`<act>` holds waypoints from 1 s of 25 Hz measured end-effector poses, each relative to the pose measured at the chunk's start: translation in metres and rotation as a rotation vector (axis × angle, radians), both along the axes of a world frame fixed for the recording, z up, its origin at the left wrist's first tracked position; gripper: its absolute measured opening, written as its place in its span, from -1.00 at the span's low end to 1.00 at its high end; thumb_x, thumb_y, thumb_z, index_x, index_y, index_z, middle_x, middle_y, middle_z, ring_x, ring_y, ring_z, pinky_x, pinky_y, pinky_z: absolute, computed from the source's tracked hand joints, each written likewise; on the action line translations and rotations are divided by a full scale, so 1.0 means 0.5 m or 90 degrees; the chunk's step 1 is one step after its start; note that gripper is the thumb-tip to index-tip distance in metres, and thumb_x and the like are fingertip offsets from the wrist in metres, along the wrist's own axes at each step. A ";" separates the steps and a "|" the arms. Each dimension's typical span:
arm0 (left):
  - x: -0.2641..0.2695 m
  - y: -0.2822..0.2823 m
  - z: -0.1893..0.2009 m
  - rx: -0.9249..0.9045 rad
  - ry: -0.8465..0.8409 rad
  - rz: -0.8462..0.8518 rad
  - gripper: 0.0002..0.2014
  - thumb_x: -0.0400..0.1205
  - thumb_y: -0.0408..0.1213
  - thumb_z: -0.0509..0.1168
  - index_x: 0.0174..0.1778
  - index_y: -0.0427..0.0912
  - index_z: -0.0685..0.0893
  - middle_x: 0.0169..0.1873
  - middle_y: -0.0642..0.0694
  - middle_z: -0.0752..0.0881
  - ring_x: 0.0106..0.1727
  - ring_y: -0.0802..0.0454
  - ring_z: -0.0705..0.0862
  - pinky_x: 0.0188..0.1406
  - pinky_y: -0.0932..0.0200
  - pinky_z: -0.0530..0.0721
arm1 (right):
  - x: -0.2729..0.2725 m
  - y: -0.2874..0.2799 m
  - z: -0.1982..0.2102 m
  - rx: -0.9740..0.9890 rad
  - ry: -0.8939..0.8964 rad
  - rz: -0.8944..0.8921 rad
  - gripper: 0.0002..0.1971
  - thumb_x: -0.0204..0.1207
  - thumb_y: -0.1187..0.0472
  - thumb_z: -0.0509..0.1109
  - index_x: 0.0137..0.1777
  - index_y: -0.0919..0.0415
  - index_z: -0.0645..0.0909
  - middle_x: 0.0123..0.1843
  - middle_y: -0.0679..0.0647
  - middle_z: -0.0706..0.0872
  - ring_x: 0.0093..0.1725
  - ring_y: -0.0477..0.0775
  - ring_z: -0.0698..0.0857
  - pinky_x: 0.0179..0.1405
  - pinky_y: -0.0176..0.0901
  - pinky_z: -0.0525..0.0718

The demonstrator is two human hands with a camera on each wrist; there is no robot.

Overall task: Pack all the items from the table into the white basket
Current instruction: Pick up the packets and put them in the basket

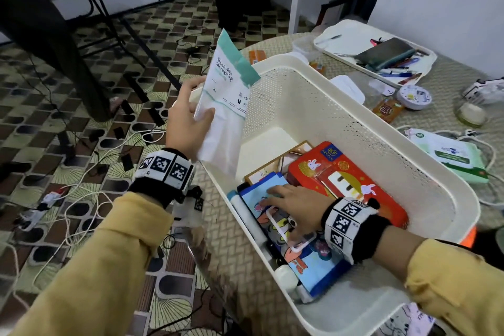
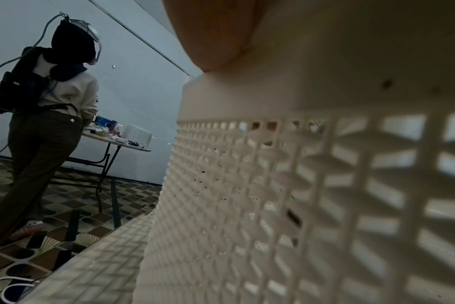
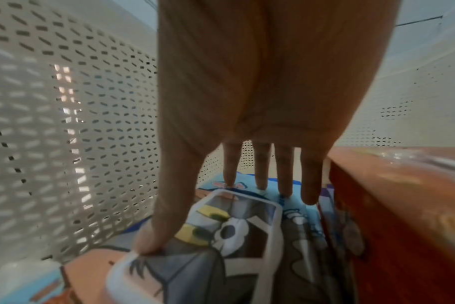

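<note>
Pressing down with our right hand [image 1: 293,199] inside the white basket [image 1: 403,161], fingers straight and flat on the blue cartoon-print pack [image 1: 308,254], thumb resting at its near edge, nothing gripped. That pack lies along the basket's left wall, with a white tube [image 1: 286,275] wedged beside it. Just right of the hand sits a red box [image 1: 346,180] with rabbit pictures, and behind it a brown-framed item, partly hidden. Further up, our left hand [image 1: 188,117] pinches a packet labelled resealable storage bags [image 1: 226,95], thumb on the front, fingers behind, holding it tilted over the basket's left rim. Still out on the woven-topped table [image 1: 450,76] beyond the basket: a green wet-wipes pack [image 1: 452,155], an orange sachet [image 1: 387,109], a round white tin [image 1: 413,97], and a white tray [image 1: 343,35] with pens and a dark pouch.
</note>
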State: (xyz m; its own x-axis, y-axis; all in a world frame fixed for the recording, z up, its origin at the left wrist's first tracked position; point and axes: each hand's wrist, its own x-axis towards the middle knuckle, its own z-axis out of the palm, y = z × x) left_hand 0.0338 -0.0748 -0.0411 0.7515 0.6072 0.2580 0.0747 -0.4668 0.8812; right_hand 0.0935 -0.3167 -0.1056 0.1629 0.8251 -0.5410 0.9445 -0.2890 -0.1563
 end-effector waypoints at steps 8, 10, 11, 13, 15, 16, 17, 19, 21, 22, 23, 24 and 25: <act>-0.003 0.002 0.002 0.034 0.014 -0.001 -0.49 0.53 -0.45 0.31 0.30 0.17 0.48 -0.29 0.19 0.76 -0.18 -0.25 0.74 -0.29 -0.27 0.74 | -0.002 -0.001 0.008 -0.038 -0.043 -0.038 -0.27 0.31 0.15 0.62 0.44 0.17 0.35 0.37 0.16 0.39 0.34 0.18 0.46 0.07 0.04 0.61; -0.003 0.003 0.000 0.036 0.010 -0.008 -0.49 0.53 -0.45 0.32 0.30 0.18 0.48 -0.26 0.14 0.76 -0.18 -0.23 0.75 -0.27 -0.28 0.74 | 0.003 -0.001 0.015 -0.028 -0.018 -0.046 -0.30 0.34 0.14 0.60 0.45 0.16 0.37 0.36 0.15 0.41 0.33 0.17 0.48 0.03 -0.01 0.59; -0.003 0.005 -0.001 0.036 0.004 -0.014 -0.48 0.53 -0.45 0.31 0.29 0.19 0.48 -0.25 0.18 0.76 -0.18 -0.23 0.75 -0.26 -0.28 0.74 | 0.009 -0.002 0.023 -0.006 0.005 -0.067 -0.33 0.37 0.13 0.57 0.46 0.15 0.39 0.36 0.13 0.43 0.32 0.15 0.50 0.02 -0.07 0.55; 0.000 0.008 -0.002 0.038 -0.006 -0.026 -0.49 0.52 -0.47 0.31 0.28 0.18 0.49 -0.23 0.27 0.77 -0.20 -0.26 0.74 -0.25 -0.26 0.74 | 0.021 -0.007 0.060 0.091 0.049 -0.140 -0.44 0.43 0.11 0.52 0.42 0.09 0.46 0.34 0.08 0.49 0.33 0.09 0.51 0.08 -0.17 0.50; 0.004 0.011 -0.004 0.037 -0.012 -0.034 -0.49 0.52 -0.49 0.30 0.30 0.12 0.49 -0.31 0.05 0.79 -0.25 -0.30 0.73 -0.30 -0.23 0.73 | 0.029 -0.015 0.110 0.201 0.061 -0.215 -0.54 0.45 0.05 0.50 0.35 0.02 0.53 0.31 0.02 0.56 0.34 0.02 0.53 0.21 -0.17 0.50; 0.006 0.013 -0.004 0.034 -0.011 -0.042 -0.49 0.53 -0.50 0.30 0.32 0.09 0.48 -0.33 -0.01 0.79 -0.26 -0.28 0.73 -0.32 -0.19 0.74 | 0.030 -0.022 0.137 0.241 0.062 -0.249 -0.57 0.46 0.03 0.49 0.32 0.00 0.55 0.29 0.00 0.60 0.34 -0.01 0.53 0.25 -0.14 0.50; 0.006 0.013 -0.004 0.032 -0.006 -0.049 -0.48 0.54 -0.50 0.30 0.34 0.07 0.48 -0.33 -0.05 0.78 -0.26 -0.24 0.74 -0.32 -0.16 0.74 | 0.027 -0.029 0.165 0.267 0.055 -0.274 -0.59 0.48 0.00 0.47 0.32 -0.02 0.55 0.28 -0.02 0.62 0.33 -0.02 0.54 0.25 -0.14 0.50; 0.007 0.018 -0.007 0.031 0.005 -0.074 -0.47 0.55 -0.51 0.30 0.36 0.06 0.46 -0.31 -0.15 0.77 -0.23 -0.26 0.73 -0.29 -0.18 0.74 | 0.009 -0.050 0.219 0.267 -0.005 -0.323 -0.57 0.52 -0.09 0.39 0.37 -0.03 0.51 0.28 -0.07 0.61 0.28 -0.05 0.55 0.18 -0.15 0.51; 0.010 0.027 -0.009 0.008 -0.002 -0.113 -0.48 0.55 -0.50 0.32 0.35 0.08 0.46 -0.27 -0.23 0.77 -0.20 -0.37 0.72 -0.26 -0.30 0.72 | -0.015 -0.080 0.264 0.283 -0.074 -0.384 -0.56 0.54 -0.16 0.32 0.37 -0.04 0.50 0.26 -0.06 0.62 0.23 -0.04 0.56 0.18 -0.05 0.56; 0.013 0.032 -0.007 -0.012 -0.009 -0.136 -0.48 0.55 -0.50 0.33 0.34 0.09 0.46 -0.26 -0.14 0.77 -0.19 -0.39 0.72 -0.26 -0.34 0.72 | -0.031 -0.098 0.283 0.302 -0.105 -0.424 -0.56 0.54 -0.16 0.30 0.36 -0.03 0.50 0.24 -0.05 0.63 0.23 -0.02 0.56 0.20 0.01 0.56; 0.015 0.034 0.000 -0.025 -0.016 -0.160 -0.48 0.55 -0.48 0.35 0.33 0.10 0.46 -0.27 0.01 0.77 -0.18 -0.37 0.73 -0.25 -0.35 0.73 | -0.046 -0.117 0.295 0.318 -0.136 -0.475 -0.56 0.54 -0.16 0.30 0.36 -0.02 0.50 0.24 -0.03 0.63 0.25 0.01 0.56 0.21 0.06 0.55; 0.019 0.035 0.009 -0.025 -0.021 -0.184 -0.48 0.56 -0.47 0.37 0.33 0.13 0.45 -0.28 0.10 0.75 -0.19 -0.31 0.75 -0.24 -0.31 0.75 | -0.059 -0.137 0.303 0.323 -0.164 -0.532 -0.55 0.53 -0.14 0.31 0.37 -0.01 0.50 0.25 0.02 0.63 0.27 0.05 0.54 0.25 0.08 0.53; 0.021 0.032 0.023 -0.019 -0.025 -0.216 -0.47 0.56 -0.45 0.38 0.33 0.15 0.45 -0.26 0.12 0.75 -0.22 -0.21 0.76 -0.27 -0.25 0.76 | -0.072 -0.158 0.308 0.314 -0.185 -0.591 -0.52 0.50 -0.14 0.32 0.38 0.02 0.49 0.27 0.08 0.61 0.30 0.11 0.51 0.29 0.09 0.49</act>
State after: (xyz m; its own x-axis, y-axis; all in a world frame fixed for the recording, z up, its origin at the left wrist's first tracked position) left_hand 0.0443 -0.0590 -0.0299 0.9015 0.3321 0.2775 -0.1154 -0.4335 0.8937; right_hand 0.0573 -0.3958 0.0486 0.9025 0.4300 -0.0239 0.4101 -0.8752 -0.2566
